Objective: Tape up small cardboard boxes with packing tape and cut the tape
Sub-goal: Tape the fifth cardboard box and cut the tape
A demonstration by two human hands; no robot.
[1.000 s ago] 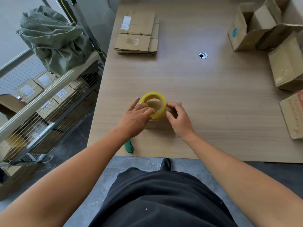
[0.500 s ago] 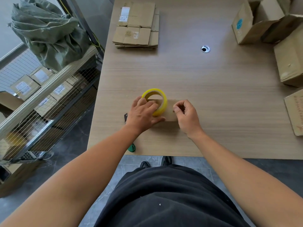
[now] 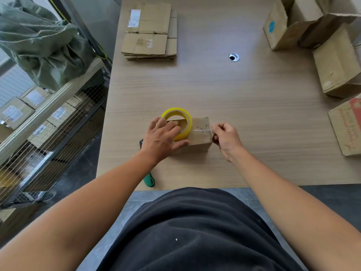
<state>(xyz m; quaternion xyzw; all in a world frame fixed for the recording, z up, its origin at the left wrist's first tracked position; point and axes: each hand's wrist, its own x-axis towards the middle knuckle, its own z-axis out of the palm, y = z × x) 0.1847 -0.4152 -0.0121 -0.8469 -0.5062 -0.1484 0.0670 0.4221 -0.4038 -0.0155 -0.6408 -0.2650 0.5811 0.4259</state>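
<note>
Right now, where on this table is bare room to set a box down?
Bare wood lies between the flattened stack and the cable hole, and in the middle beyond the small box. The right edge is crowded with cartons.

Person seen from above: left hand (image 3: 163, 139) & right hand (image 3: 226, 139) both bare, wrists bare too. Left forearm (image 3: 97, 202) & right forearm (image 3: 283, 196) uncovered as far as the frame shows, and look much broader twd the bottom corners (wide-angle lens). Btwn them a black garment (image 3: 205, 241) fills the bottom centre: matte, soft fabric, loose fit, shallow folds running diag., rounded top edge. Shirt or shorts, can't tell. One tiny white speck (image 3: 176, 239) sits approx. mid-cloth.
</note>
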